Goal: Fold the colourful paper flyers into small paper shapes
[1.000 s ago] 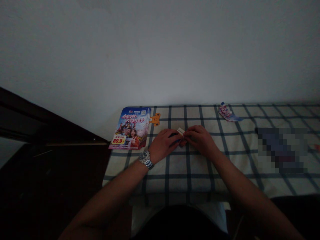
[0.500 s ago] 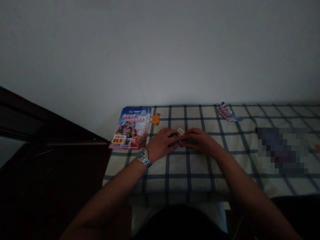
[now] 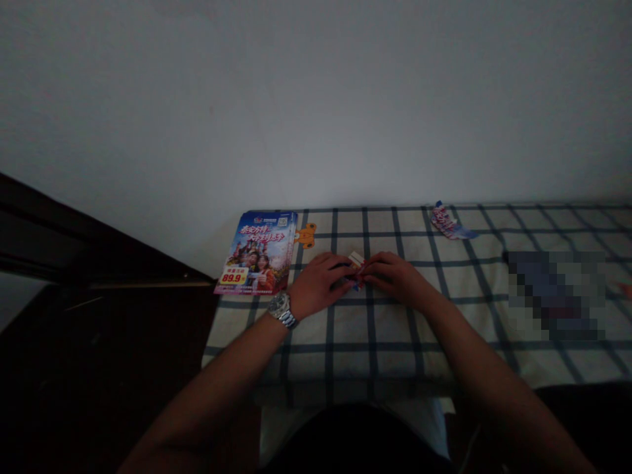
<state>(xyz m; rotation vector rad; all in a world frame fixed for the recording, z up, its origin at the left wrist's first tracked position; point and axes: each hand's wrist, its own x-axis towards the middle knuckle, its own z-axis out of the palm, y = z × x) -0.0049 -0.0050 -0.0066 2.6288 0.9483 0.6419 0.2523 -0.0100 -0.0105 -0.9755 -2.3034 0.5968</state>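
Evidently metal wristwatch [image 3: 281, 309]: on the left wrist; dial too dark to read.
Left hand [image 3: 320, 283]: fingers curled, gripping the left side of a small paper piece [image 3: 357, 264].
Right hand [image 3: 397, 280]: fingertips pinched on its right side.
Small paper piece: between both hands, over the checked tablecloth [image 3: 350, 336]; two-sided hold presumably prevents slipping. Fingers hide most of it; folds cannot be told.
Pixelated object [image 3: 555, 296]: right, masked beyond identification.
Leaflet stack [image 3: 257, 253]: at the tablecloth's left end, apparently within reach yet off the working spot.
Orange bear figure [image 3: 307, 236]: beside the stack; left edge unclear.
Crumpled printed paper [image 3: 447, 224]: near the wall [image 3: 316, 105], likely placed out of the way.
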